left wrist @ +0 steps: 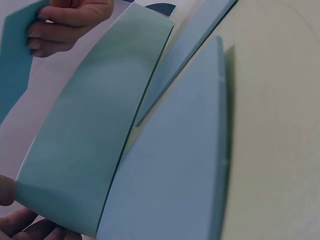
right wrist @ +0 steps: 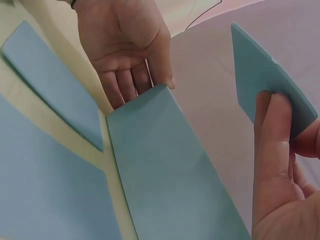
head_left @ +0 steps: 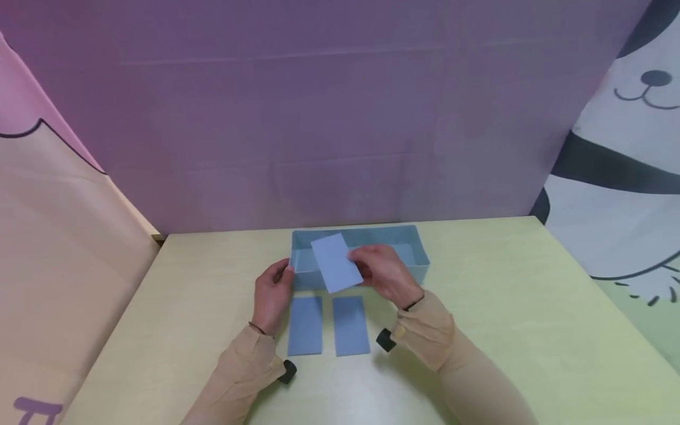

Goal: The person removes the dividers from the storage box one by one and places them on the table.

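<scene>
A long, open light-blue plastic box (head_left: 361, 280) stands near the back of the table. My left hand (head_left: 273, 295) grips its left end, thumb at the rim and fingers against the end wall, as the right wrist view also shows. Above the box, my right hand (head_left: 386, 273) pinches a thin blue rectangular panel (head_left: 336, 264) by its right edge, tilted and apart from the box. Two similar panels lie flat side by side before the box: a left panel (head_left: 305, 326) and a right panel (head_left: 351, 326). The left wrist view shows the box's front wall (left wrist: 95, 120) close up.
The pale yellow table (head_left: 504, 307) extends to both sides of the box. A purple cloth (head_left: 340, 118) hangs behind it, with a printed cloth (head_left: 627, 177) on the right and another cloth (head_left: 64, 254) on the left. Small black pieces sit at both sleeves.
</scene>
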The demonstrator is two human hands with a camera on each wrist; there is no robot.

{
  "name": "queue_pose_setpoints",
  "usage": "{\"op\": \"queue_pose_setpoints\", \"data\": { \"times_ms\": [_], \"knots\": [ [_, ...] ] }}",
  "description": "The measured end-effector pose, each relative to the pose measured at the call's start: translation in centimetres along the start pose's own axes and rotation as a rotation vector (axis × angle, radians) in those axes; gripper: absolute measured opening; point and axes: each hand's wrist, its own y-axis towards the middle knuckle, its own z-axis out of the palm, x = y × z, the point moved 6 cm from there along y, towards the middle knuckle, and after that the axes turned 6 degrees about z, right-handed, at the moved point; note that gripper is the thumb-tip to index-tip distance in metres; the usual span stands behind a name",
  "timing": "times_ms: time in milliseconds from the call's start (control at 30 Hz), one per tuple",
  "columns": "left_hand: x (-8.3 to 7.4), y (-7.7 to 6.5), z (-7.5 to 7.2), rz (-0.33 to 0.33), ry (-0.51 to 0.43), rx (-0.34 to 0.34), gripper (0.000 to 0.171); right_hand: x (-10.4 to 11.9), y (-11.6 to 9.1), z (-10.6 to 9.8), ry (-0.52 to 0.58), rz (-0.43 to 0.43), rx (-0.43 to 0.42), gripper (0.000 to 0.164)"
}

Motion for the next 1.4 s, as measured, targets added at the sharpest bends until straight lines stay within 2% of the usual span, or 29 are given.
{"op": "queue_pose_setpoints", "data": {
  "times_ms": [233, 800, 1400],
  "knots": [
    [0.2, -0.1, 0.0, -0.026, 0.012, 0.000, 0.033, -0.5, -0.5, -0.8, -0.025, 0.007, -0.019, 0.023],
    [0.3, 0.3, 0.0, 0.001, 0.000, -0.009, 0.033, -1.2, -1.7, -2.4, -0.075, 0.035, -0.023, 0.021],
    [0.6, 0.4, 0.0, -0.020, 0.013, 0.002, 0.034, -2.3, -2.7, -4.0, -0.081, 0.057, -0.044, 0.024]
  ]
}}
